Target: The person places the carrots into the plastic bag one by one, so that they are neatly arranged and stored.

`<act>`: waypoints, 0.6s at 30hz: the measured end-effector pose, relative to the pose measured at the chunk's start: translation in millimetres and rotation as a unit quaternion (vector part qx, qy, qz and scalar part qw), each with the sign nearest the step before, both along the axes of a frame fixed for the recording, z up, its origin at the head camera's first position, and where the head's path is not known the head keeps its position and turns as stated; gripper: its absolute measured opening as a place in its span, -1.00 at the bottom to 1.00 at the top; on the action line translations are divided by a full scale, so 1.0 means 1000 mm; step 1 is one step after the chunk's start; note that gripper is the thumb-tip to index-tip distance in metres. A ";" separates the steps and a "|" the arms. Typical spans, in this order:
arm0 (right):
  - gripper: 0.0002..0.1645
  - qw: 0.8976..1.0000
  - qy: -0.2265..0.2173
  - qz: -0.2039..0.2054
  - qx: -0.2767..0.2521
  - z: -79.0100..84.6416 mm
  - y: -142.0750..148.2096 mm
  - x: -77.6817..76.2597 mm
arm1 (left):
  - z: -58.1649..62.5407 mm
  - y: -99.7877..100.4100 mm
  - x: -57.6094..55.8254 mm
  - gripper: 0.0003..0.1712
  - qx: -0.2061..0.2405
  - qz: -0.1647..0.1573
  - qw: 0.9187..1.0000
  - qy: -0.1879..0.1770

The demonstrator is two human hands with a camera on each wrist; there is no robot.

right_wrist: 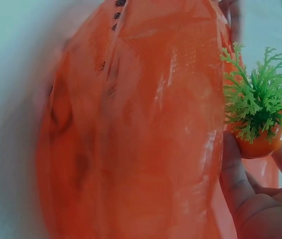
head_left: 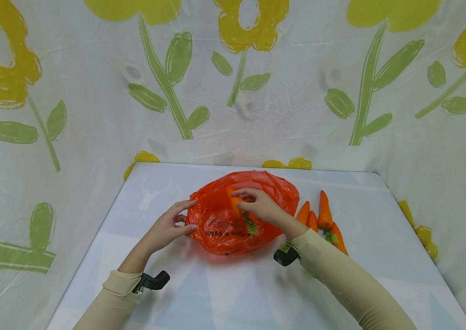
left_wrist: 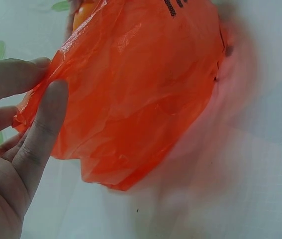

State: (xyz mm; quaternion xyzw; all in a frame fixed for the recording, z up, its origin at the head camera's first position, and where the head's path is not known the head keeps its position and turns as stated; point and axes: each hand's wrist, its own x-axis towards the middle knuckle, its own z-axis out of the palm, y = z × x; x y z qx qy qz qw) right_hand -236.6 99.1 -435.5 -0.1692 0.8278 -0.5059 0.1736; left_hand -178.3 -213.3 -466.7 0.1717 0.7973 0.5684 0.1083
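A red plastic bag (head_left: 220,240) stands on the table with its wide mouth turned up, dark printing on its side. My left hand (head_left: 171,227) pinches the bag's left rim; in the left wrist view, thumb and fingers lie on either side of the thin red plastic (left_wrist: 126,104). Over the bag's mouth, my right hand (head_left: 261,205) holds an orange carrot (head_left: 235,201) by its leafy end, the tip pointing away. The right wrist view shows the carrot's round top (right_wrist: 257,145) and green leaves (right_wrist: 257,99) beside the bag's wall. What lies inside the bag is unclear.
Several more carrots (head_left: 324,213) with green tops lie to the right of the bag, partly behind my right forearm. The pale patterned table (head_left: 183,293) ends at a flower-printed curtain (head_left: 291,101) at the back and sides.
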 end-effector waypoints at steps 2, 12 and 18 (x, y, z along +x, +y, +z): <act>-0.56 1.000 -0.002 0.002 -0.004 0.001 0.000 0.000 | 0.000 0.001 0.000 -0.19 -0.001 -0.002 1.000 0.001; -0.57 1.000 -0.010 0.007 -0.018 -0.004 -0.004 -0.001 | 0.001 0.002 -0.001 -0.20 0.002 -0.005 1.000 0.007; -0.57 1.000 -0.013 -0.001 -0.013 -0.010 -0.008 -0.003 | 0.001 0.003 -0.001 -0.20 0.001 -0.006 1.000 0.009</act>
